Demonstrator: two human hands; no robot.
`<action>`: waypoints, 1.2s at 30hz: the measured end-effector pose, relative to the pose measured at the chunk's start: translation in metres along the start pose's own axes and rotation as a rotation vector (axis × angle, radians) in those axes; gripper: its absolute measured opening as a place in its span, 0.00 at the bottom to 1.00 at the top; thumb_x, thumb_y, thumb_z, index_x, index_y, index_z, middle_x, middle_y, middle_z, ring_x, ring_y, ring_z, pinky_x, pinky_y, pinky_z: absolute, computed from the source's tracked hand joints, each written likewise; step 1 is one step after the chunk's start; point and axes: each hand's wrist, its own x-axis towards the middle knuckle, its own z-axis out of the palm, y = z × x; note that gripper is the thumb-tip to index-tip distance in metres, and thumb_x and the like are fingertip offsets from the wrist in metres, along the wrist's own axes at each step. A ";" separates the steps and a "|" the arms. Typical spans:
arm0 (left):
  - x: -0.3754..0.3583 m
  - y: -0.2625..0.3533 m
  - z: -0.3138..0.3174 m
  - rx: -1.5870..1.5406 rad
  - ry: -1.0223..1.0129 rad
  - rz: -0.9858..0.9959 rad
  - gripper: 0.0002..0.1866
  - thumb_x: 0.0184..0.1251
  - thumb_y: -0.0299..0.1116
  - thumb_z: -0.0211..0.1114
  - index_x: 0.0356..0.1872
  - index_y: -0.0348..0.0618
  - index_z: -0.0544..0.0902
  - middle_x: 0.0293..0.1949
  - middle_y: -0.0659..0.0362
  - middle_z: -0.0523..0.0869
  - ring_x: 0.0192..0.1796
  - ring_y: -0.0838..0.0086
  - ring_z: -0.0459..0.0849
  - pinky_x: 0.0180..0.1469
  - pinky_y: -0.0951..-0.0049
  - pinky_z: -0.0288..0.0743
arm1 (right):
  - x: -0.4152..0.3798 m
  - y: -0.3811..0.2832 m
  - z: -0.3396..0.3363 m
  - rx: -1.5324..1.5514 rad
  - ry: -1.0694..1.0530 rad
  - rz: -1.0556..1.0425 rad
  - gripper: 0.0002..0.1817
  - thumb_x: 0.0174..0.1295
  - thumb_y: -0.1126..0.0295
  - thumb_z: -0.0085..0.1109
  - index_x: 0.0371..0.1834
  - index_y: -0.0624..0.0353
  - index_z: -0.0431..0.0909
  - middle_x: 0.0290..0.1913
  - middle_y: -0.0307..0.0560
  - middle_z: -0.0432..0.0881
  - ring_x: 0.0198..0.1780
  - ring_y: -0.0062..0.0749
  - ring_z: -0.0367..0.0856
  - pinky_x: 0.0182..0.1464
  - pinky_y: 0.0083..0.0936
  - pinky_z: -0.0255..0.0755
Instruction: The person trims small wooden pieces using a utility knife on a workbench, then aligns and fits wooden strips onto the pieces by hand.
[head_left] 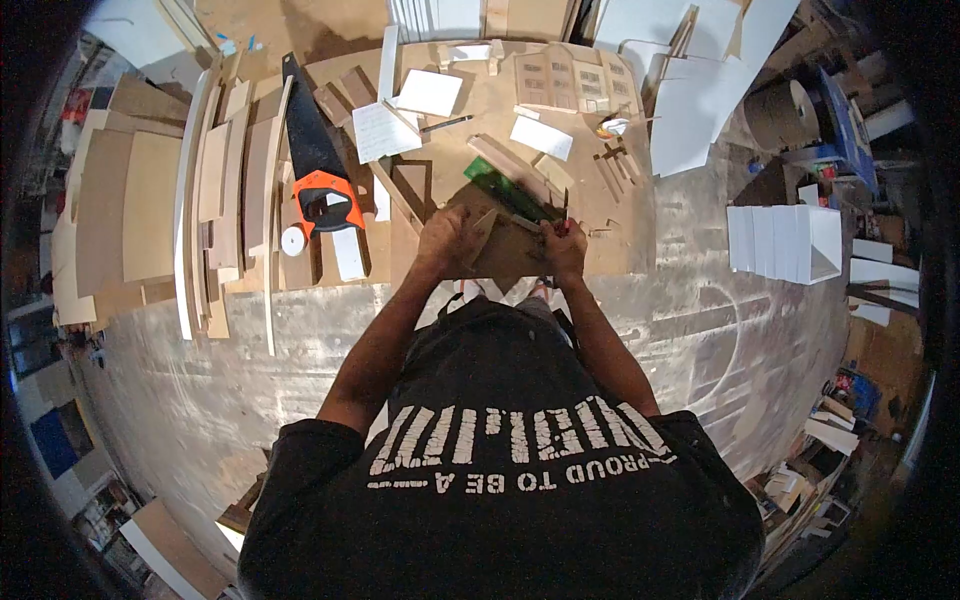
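My left hand (447,240) is closed around a small light-brown piece of board (484,232) at the front of the work table. To its right, my right hand (565,248) is closed on a red-handled tool (562,226) with a thin tip pointing away from me; its exact kind I cannot tell. Between and under both hands lies a dark brown sheet (510,262) reaching the table's front edge. Just beyond the hands, a green strip (490,180) lies beside a long wooden strip (515,165).
A hand saw (328,195) with an orange handle lies left of the hands, near a tape roll (293,241) and stacked boards (215,170). Papers (385,133) and a pen (447,123) lie farther back. A model facade (575,82) stands at the back right. Small sticks (615,168) lie at right.
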 end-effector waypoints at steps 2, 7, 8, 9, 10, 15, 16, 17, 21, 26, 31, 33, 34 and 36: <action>0.001 -0.003 0.018 0.050 0.059 0.063 0.22 0.54 0.43 0.73 0.42 0.36 0.78 0.41 0.43 0.84 0.43 0.48 0.85 0.47 0.53 0.79 | -0.002 -0.018 0.001 -0.044 0.064 -0.178 0.14 0.58 0.63 0.68 0.34 0.63 0.79 0.26 0.53 0.83 0.27 0.40 0.83 0.32 0.35 0.75; 0.004 -0.015 0.051 -0.005 0.127 0.084 0.24 0.54 0.44 0.72 0.42 0.35 0.78 0.41 0.42 0.84 0.43 0.47 0.85 0.47 0.53 0.80 | 0.003 -0.042 0.028 -0.083 -0.248 -0.270 0.11 0.57 0.65 0.65 0.33 0.61 0.77 0.30 0.56 0.84 0.34 0.53 0.85 0.36 0.38 0.76; 0.004 -0.015 0.053 -0.015 0.121 0.070 0.24 0.54 0.43 0.72 0.42 0.34 0.78 0.41 0.42 0.84 0.43 0.47 0.85 0.47 0.52 0.80 | 0.002 -0.061 0.026 -0.117 -0.310 -0.273 0.10 0.57 0.66 0.64 0.33 0.60 0.77 0.31 0.56 0.84 0.35 0.55 0.85 0.37 0.39 0.77; 0.003 -0.013 0.051 -0.010 0.097 0.045 0.23 0.54 0.43 0.71 0.43 0.34 0.78 0.42 0.41 0.83 0.43 0.47 0.85 0.46 0.52 0.80 | 0.003 -0.061 0.029 -0.150 -0.321 -0.289 0.10 0.57 0.65 0.64 0.34 0.60 0.77 0.32 0.56 0.84 0.36 0.56 0.85 0.37 0.40 0.77; 0.001 -0.012 0.048 -0.006 0.074 0.018 0.23 0.54 0.42 0.71 0.43 0.34 0.78 0.42 0.41 0.83 0.44 0.47 0.85 0.46 0.52 0.80 | 0.004 -0.061 0.033 -0.182 -0.333 -0.305 0.11 0.57 0.64 0.64 0.35 0.60 0.77 0.32 0.57 0.84 0.37 0.57 0.85 0.38 0.42 0.78; -0.003 -0.003 0.038 -0.055 0.102 0.018 0.25 0.56 0.42 0.70 0.47 0.33 0.77 0.44 0.39 0.83 0.45 0.47 0.85 0.48 0.53 0.81 | 0.010 -0.059 0.041 -0.281 -0.352 -0.210 0.12 0.58 0.63 0.63 0.38 0.60 0.77 0.34 0.59 0.84 0.40 0.58 0.85 0.41 0.45 0.79; -0.004 0.000 0.033 -0.074 0.093 -0.004 0.26 0.56 0.42 0.70 0.48 0.32 0.76 0.44 0.39 0.83 0.46 0.47 0.85 0.48 0.53 0.81 | 0.010 -0.061 0.040 -0.293 -0.335 -0.201 0.12 0.59 0.63 0.63 0.38 0.60 0.77 0.34 0.60 0.84 0.40 0.58 0.85 0.41 0.45 0.79; -0.005 0.003 0.028 -0.024 0.072 -0.013 0.26 0.56 0.42 0.70 0.49 0.32 0.76 0.45 0.39 0.83 0.46 0.47 0.85 0.49 0.54 0.81 | 0.011 -0.062 0.039 -0.305 -0.318 -0.193 0.12 0.59 0.63 0.63 0.38 0.61 0.77 0.34 0.61 0.84 0.40 0.58 0.85 0.41 0.45 0.79; -0.010 0.003 0.022 0.096 0.029 -0.020 0.27 0.56 0.42 0.71 0.50 0.32 0.75 0.46 0.40 0.82 0.48 0.47 0.85 0.49 0.56 0.81 | 0.023 -0.061 0.032 -0.306 -0.170 -0.228 0.14 0.60 0.62 0.63 0.42 0.61 0.78 0.34 0.60 0.84 0.39 0.58 0.84 0.42 0.45 0.78; -0.009 0.002 0.027 0.114 0.045 -0.022 0.26 0.56 0.43 0.71 0.47 0.32 0.75 0.44 0.41 0.82 0.46 0.47 0.85 0.48 0.55 0.82 | 0.036 -0.060 0.004 -0.193 -0.183 -0.105 0.17 0.58 0.62 0.66 0.46 0.60 0.79 0.36 0.55 0.84 0.42 0.52 0.84 0.46 0.43 0.77; -0.009 0.005 0.024 0.107 0.033 -0.045 0.24 0.56 0.44 0.70 0.43 0.33 0.75 0.42 0.40 0.82 0.44 0.47 0.85 0.46 0.52 0.82 | 0.005 -0.047 -0.020 -0.338 -0.209 -0.307 0.15 0.55 0.64 0.67 0.44 0.58 0.80 0.45 0.55 0.80 0.44 0.51 0.83 0.46 0.43 0.77; -0.010 0.000 0.029 0.081 0.066 0.000 0.24 0.56 0.44 0.70 0.43 0.33 0.75 0.42 0.39 0.83 0.43 0.46 0.85 0.45 0.52 0.82 | -0.001 -0.031 -0.015 -0.432 -0.211 -0.271 0.14 0.55 0.65 0.67 0.42 0.58 0.79 0.47 0.55 0.78 0.44 0.52 0.83 0.45 0.44 0.77; -0.008 -0.006 0.035 0.070 0.083 0.029 0.24 0.56 0.44 0.70 0.43 0.34 0.75 0.41 0.39 0.83 0.43 0.46 0.85 0.44 0.52 0.82 | 0.000 -0.025 -0.011 -0.409 -0.204 -0.265 0.13 0.55 0.66 0.66 0.41 0.57 0.79 0.48 0.55 0.77 0.44 0.53 0.83 0.44 0.44 0.77; -0.004 -0.017 0.048 0.065 0.129 0.105 0.24 0.56 0.44 0.70 0.43 0.34 0.75 0.40 0.40 0.83 0.42 0.46 0.85 0.44 0.52 0.82 | -0.002 -0.022 -0.009 -0.389 -0.213 -0.250 0.12 0.55 0.67 0.64 0.41 0.57 0.79 0.48 0.55 0.77 0.44 0.54 0.83 0.44 0.45 0.77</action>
